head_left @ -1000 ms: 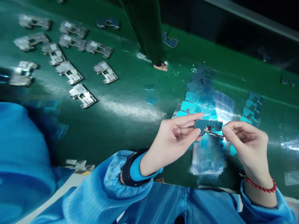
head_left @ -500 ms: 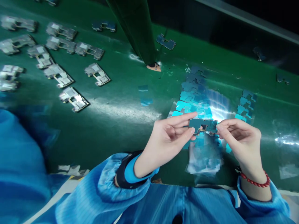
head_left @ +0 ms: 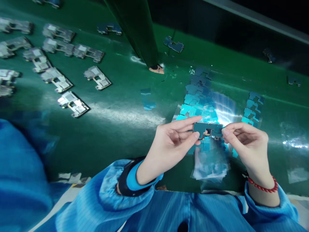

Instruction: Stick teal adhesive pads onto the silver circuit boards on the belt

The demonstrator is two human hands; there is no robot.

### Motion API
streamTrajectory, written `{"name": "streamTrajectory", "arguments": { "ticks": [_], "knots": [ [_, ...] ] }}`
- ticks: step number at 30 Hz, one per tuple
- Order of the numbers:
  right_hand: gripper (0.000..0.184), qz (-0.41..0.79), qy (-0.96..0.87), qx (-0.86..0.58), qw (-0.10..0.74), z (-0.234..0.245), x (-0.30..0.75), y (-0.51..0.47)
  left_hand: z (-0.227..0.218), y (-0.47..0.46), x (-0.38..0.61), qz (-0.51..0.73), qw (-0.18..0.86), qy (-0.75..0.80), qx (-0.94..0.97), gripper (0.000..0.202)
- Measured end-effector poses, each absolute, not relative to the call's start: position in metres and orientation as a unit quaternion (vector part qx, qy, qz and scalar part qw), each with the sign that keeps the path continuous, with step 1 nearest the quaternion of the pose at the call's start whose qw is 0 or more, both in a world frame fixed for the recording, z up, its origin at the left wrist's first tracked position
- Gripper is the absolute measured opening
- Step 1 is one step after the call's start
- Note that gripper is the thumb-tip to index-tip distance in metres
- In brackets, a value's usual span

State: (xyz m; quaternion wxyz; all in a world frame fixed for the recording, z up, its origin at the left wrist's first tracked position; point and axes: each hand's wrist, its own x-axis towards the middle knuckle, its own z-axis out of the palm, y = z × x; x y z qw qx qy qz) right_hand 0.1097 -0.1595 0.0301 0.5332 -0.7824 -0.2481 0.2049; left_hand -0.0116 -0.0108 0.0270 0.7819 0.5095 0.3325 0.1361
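Between my two hands is a small dark circuit board [head_left: 202,127] with a square cutout near its middle. My left hand [head_left: 172,138] grips its left end between thumb and fingers. At the right end, the thumb and forefinger of my right hand [head_left: 246,141] pinch the edge. Below the board lies a stack of clear film sheets [head_left: 210,164], partly hidden by it. Just beyond the board, shiny blue cut-out film pieces [head_left: 193,98] run in an overlapping column.
Several silvery circuit boards [head_left: 73,103] lie across the green work surface [head_left: 116,138] at left. More dark boards [head_left: 173,44] sit at the back. A dark green post [head_left: 137,32] slants down there. Another film column [head_left: 251,111] is at right. A blue sleeve [head_left: 21,167] fills the lower left.
The view has shifted slightly, so the silvery boards appear a little further left. Both hands keep their hold on the circuit board, which looks almost unmoved.
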Motion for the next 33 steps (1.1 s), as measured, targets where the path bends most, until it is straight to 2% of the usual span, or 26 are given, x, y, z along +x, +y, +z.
{"name": "streamTrajectory", "arguments": {
  "ticks": [17, 21, 29, 33],
  "knots": [
    [0.004, 0.217, -0.240, -0.769, 0.552, 0.027, 0.113, -0.159, 0.030, -0.011, -0.011, 0.143, 0.778, 0.339, 0.510, 0.034],
    [0.016, 0.248, -0.234, -0.757, 0.557, 0.021, 0.110, -0.154, 0.029, -0.011, -0.011, 0.126, 0.796, 0.338, 0.486, 0.035],
    [0.018, 0.259, -0.229, -0.740, 0.577, 0.007, 0.107, -0.157, 0.015, -0.011, -0.011, 0.105, 0.807, 0.308, 0.493, 0.034],
    [0.028, 0.272, -0.251, -0.727, 0.579, -0.001, 0.111, -0.158, 0.006, -0.011, -0.005, 0.119, 0.801, 0.306, 0.501, 0.030]
  ]
}}
